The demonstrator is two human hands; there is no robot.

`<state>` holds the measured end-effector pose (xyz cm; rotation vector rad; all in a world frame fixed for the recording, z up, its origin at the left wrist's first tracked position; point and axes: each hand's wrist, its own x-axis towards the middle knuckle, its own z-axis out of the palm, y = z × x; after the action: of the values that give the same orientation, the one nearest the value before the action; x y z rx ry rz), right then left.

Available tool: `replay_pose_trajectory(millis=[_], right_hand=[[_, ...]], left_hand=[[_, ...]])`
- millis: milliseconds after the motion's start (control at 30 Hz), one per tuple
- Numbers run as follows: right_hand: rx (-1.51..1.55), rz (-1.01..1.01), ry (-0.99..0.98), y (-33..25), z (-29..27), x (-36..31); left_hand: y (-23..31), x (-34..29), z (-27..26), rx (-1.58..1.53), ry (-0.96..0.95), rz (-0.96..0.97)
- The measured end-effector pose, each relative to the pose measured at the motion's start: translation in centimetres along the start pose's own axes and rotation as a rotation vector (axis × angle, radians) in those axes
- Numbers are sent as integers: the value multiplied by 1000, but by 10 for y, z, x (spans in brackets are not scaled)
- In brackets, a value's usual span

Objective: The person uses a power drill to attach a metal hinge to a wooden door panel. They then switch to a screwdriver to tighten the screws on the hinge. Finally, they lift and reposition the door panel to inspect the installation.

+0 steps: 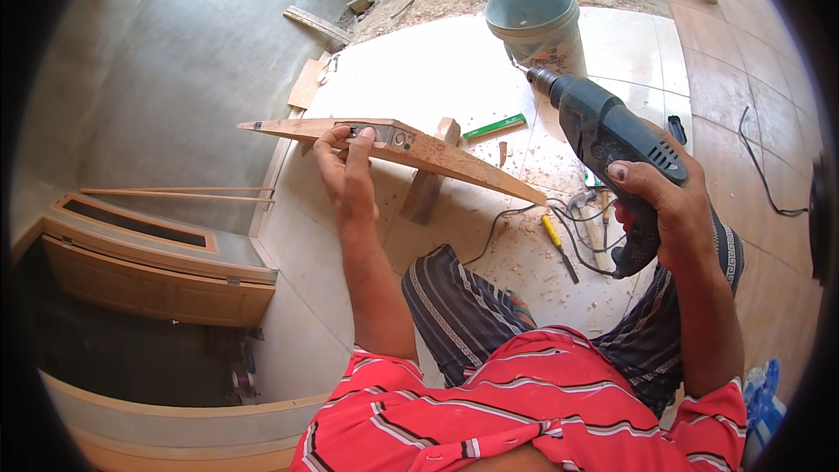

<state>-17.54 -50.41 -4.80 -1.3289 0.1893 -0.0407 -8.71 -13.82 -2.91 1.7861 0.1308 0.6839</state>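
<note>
A dark power drill [603,127] is in my right hand [677,210], its chuck pointing up and left toward the bucket and away from the wood. A long piece of wood [472,166] runs across in front of me, its narrow edge facing up. Set into that edge is a grey metal plate [400,137] with round holes. My left hand [350,170] pinches at the plate's left end, thumb and fingers together; whether a smaller part sits between them is hard to make out. Beneath the wood lies a wooden block [424,192].
A dusty bucket [533,22] stands beyond the drill. Wood shavings, a green level [495,127], a yellow-handled chisel [552,232], a hammer [580,201] and a looping black cord [572,240] lie on the tiles. Wooden cabinet doors [157,280] stand at left.
</note>
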Motion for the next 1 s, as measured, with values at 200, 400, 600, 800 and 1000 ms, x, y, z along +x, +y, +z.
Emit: replay_pose_trajectory(millis=[200, 400, 600, 800, 1000], right_hand=[[15, 28, -12, -4, -5, -2], [22, 15, -8, -7, -9, -6], [32, 11, -16, -7, -14, -6], [60, 33, -18, -7, -12, -10], [40, 10, 7, -11, -16, -14]], left_hand=[[51, 17, -16, 654, -170, 230], [51, 29, -30, 995, -278, 755], [35, 29, -26, 752, -180, 560], [-5, 43, -32, 312, -45, 210], [4, 42, -29, 309, -42, 22]])
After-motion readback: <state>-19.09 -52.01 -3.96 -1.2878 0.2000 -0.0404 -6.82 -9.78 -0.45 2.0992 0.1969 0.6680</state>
